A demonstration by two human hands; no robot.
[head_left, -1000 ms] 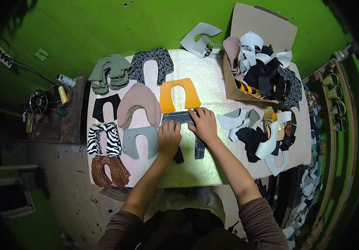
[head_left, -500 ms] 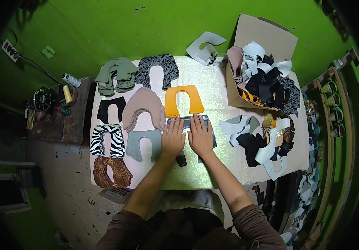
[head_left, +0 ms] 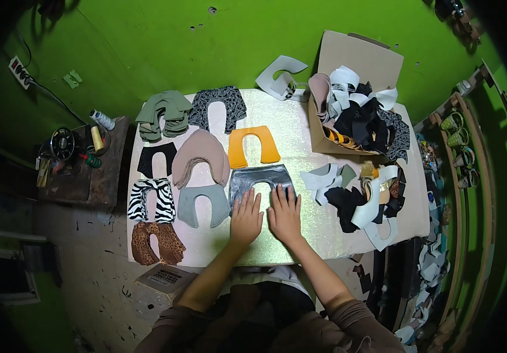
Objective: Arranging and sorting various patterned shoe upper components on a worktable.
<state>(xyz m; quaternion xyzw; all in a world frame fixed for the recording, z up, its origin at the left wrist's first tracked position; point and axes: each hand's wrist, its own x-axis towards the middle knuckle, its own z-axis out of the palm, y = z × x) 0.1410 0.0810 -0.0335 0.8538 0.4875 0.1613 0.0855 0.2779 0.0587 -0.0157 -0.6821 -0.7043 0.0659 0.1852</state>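
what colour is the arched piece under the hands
The arched piece is shiny, very dark grey to black; the head view shows it best.

Box print: dark lettering in rows on the upper face of the brown cardboard box [head_left: 165,279], at the near left, lower than the table [head_left: 330,241].
Lettering size: small and slanted.
Thread spools [head_left: 97,139]: at the left; any marking is too small to make out.
Power strip [head_left: 20,73]: on the left wall [head_left: 130,53]; any marking is likewise too small.
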